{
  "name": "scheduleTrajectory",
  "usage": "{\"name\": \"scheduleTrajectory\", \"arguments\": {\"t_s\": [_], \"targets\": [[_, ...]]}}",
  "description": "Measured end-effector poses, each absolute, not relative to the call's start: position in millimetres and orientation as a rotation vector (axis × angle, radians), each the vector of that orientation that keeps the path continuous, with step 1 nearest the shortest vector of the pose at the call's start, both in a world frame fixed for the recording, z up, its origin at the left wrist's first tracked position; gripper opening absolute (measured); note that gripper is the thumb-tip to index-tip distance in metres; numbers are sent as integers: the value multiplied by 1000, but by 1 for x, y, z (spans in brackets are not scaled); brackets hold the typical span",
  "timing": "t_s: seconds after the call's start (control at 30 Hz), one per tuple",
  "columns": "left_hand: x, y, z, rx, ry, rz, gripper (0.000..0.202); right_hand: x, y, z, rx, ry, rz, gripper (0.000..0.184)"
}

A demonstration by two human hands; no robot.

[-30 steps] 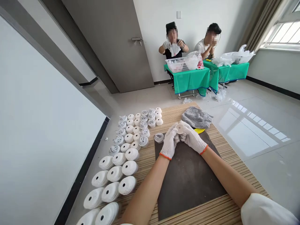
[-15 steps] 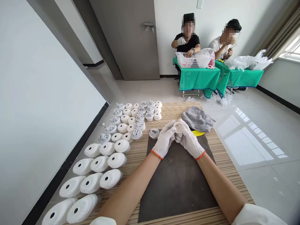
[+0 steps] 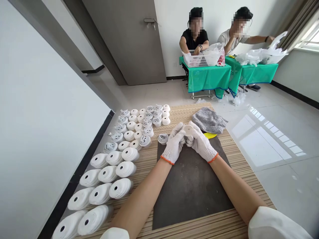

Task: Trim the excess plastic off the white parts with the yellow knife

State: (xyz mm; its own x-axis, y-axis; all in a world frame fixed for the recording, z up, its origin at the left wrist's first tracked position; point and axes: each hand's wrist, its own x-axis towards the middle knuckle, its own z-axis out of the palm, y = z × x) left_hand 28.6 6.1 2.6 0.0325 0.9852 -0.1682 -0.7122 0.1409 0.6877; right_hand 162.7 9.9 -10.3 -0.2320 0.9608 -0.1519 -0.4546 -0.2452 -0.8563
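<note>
Our gloved left hand [image 3: 173, 147] and gloved right hand [image 3: 201, 143] have their fingers clamped together on a small white plastic disc [image 3: 188, 130], held over the far edge of the dark mat [image 3: 191, 189], near a grey cloth [image 3: 209, 120] to the far right

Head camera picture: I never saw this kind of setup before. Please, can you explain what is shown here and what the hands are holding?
There is no machine here. This picture comes from a camera worn on a person's head, looking forward and down at their own arms. The left hand and right hand, in white knitted gloves, hold a small white disc above a dark mat, which lies on a striped mat. Beside them are rows of round white units and a grey cloth. Farther back, a seated person and a second person sit at green-covered tables.
</note>
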Motion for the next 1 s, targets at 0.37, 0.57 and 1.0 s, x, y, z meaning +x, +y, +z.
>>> {"name": "scheduleTrajectory", "arguments": {"t_s": [0.37,0.57,1.0], "targets": [[31,-1,6,685,747,1274,69,165,8,-14,-883,-821,1692,40],[32,0,7,692,731,1263,60,164,10,-15,-895,-809,1693,40],[32,0,8,714,695,1261,47,163,10,-16,-888,-801,1700,38]]}}
